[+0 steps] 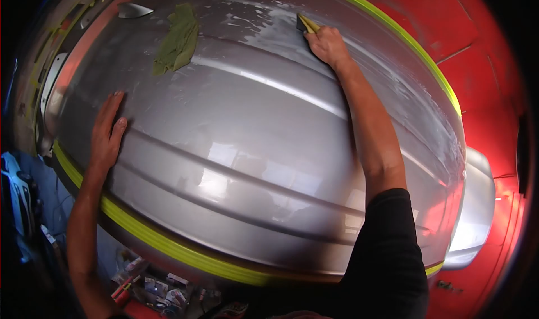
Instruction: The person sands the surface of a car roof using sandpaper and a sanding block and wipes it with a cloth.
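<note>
A silver car roof [252, 133] with long raised ridges fills the middle of the head view. My right hand [328, 44] is closed around a small black and yellow pad [304, 23], its exact kind unclear, against the far part of the roof. Whitish wet streaks [275, 30] spread over the surface around it. On the left, my left hand [108, 129] lies flat on the roof with its fingers stretched out, holding nothing. Between the hands, farther away, a crumpled olive-green cloth [177, 39] rests on the panel.
Yellow-green tape [168, 249] runs along the near roof edge, and more tape [401, 35] follows the far edge. A fin-shaped antenna [133, 10] sticks up at the upper left. Below the near side are several small items [163, 291]. Red surfaces [477, 55] stand beyond the car.
</note>
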`<action>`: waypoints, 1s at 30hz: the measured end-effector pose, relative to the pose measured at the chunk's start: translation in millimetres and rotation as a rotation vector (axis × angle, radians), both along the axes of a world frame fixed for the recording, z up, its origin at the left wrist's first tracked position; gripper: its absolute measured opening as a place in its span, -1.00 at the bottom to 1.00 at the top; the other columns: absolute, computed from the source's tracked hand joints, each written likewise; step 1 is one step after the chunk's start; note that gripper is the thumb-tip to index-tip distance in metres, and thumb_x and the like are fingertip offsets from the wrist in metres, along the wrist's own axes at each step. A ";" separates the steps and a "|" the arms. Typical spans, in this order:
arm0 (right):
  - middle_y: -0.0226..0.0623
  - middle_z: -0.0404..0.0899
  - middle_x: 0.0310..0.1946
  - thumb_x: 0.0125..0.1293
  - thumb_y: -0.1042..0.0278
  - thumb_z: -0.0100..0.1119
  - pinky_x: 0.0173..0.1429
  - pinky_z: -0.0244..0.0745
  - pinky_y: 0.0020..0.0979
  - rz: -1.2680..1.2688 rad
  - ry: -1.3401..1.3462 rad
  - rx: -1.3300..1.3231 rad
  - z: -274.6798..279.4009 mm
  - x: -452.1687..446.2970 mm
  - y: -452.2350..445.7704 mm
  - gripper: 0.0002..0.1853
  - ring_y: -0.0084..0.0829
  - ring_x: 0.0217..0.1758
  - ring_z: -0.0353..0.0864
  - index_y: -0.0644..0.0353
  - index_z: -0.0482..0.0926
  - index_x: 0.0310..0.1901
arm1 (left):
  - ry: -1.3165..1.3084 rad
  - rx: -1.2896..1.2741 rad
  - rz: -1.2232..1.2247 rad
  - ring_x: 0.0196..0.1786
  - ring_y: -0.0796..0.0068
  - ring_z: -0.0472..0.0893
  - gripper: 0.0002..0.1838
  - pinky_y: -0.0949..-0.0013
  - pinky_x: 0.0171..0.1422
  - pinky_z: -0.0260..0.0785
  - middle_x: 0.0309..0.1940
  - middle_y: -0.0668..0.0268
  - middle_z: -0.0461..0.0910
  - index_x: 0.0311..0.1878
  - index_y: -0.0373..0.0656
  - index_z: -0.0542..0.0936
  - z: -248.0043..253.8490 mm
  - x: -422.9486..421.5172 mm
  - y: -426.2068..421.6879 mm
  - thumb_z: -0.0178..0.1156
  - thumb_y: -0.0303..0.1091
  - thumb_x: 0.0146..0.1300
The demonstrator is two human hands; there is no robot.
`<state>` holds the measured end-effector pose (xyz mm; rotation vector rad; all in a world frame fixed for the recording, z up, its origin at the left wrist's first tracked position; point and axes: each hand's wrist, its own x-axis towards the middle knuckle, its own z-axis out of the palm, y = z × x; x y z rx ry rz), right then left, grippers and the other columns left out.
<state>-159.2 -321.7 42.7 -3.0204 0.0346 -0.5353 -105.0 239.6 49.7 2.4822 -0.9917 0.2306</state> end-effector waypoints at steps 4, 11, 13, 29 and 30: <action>0.27 0.64 -0.18 0.33 0.11 0.06 0.16 0.52 0.00 -0.216 -0.041 0.148 -6.5 -42.2 -31.4 -0.63 0.27 -0.05 0.61 0.27 0.67 -0.16 | -0.008 0.029 0.003 0.56 0.04 0.22 -0.46 0.12 0.62 0.02 0.47 0.09 0.35 0.47 -0.14 0.37 3.0 -2.9 -1.4 0.06 -0.28 0.46; 0.27 0.62 -0.41 0.40 0.05 0.09 -0.12 0.53 0.07 -0.700 -0.035 -0.093 -18.1 -252.3 -191.4 -0.56 0.27 -0.31 0.65 0.33 0.70 -0.34 | -0.029 0.031 -0.016 0.55 0.03 0.24 -0.47 0.11 0.61 0.02 0.46 0.08 0.35 0.47 -0.15 0.37 5.0 -5.3 -5.1 0.05 -0.29 0.46; 0.31 0.60 -0.41 0.38 0.04 0.11 -0.11 0.52 0.07 -0.649 -0.095 0.010 -10.1 -228.8 -157.9 -0.54 0.28 -0.29 0.64 0.37 0.69 -0.34 | -0.034 0.045 -0.011 0.55 0.03 0.24 -0.47 0.11 0.61 0.03 0.46 0.07 0.36 0.47 -0.15 0.37 7.0 -5.8 -7.0 0.05 -0.28 0.47; 0.23 0.66 -0.28 0.35 0.18 0.09 -0.04 0.59 0.07 -0.833 -0.119 0.143 -17.0 -263.0 -164.6 -0.64 0.23 -0.15 0.67 0.15 0.61 0.08 | -0.014 0.035 -0.045 0.55 0.07 0.24 -0.50 0.13 0.60 0.03 0.47 0.08 0.33 0.49 -0.18 0.34 0.2 -4.7 -1.1 -0.08 -0.33 0.53; 0.23 0.66 -0.31 0.36 0.18 0.09 -0.05 0.59 0.08 -0.971 -0.031 0.140 -7.1 -298.0 -186.7 -0.66 0.23 -0.17 0.67 0.18 0.62 0.04 | -0.037 0.053 -0.040 0.55 0.07 0.24 -0.50 0.13 0.60 0.03 0.47 0.08 0.34 0.49 -0.18 0.34 1.8 -4.2 -2.0 -0.08 -0.34 0.53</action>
